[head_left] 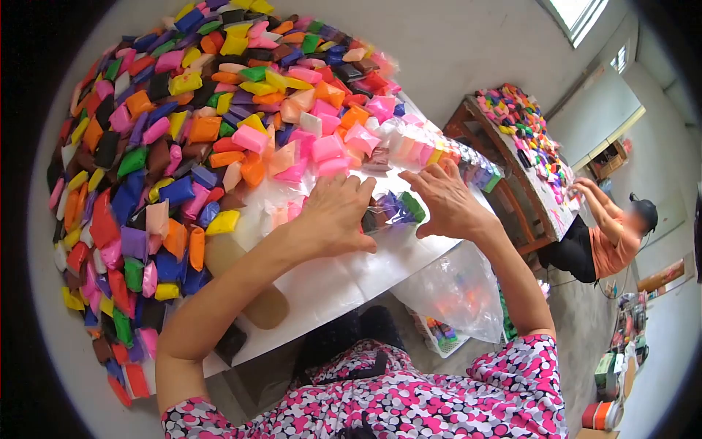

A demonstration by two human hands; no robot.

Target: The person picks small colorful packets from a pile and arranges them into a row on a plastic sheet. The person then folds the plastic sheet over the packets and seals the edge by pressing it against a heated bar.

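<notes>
Several clear-wrapped packets [401,209] lie on the white table [351,282] between left hand [336,212] at nine o'clock and right hand [450,197] at three, thumb and fingers wide apart on each, contact unclear. Heap of coloured packets [131,190] runs eight to eleven o'clock; second person [614,252] at three, farther off.

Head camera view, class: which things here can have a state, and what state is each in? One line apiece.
Left hand: open, fingers bent
Right hand: open, fingers bent
Bundle: between the hands, in clear wrapping
Packets: piled in a wide heap
Table: partly covered
Plastic bag: crumpled, contents unclear
Basket: upright, coloured things inside
Other person: arms stretched toward the far table
</notes>
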